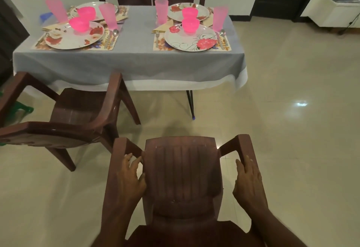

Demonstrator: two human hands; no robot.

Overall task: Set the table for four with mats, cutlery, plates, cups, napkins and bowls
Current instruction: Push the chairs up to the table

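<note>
Both hands, left hand (130,176) and right hand (248,180), grip chair (183,172) armrests; push straight toward table (136,59); places probably complete.

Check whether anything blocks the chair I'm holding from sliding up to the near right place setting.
Nothing visible does. Left hand and right hand hold the armrests of the chair; only bare floor lies between it and the table. The other near chair stands off to the left, and a table leg sits under the edge.
</note>
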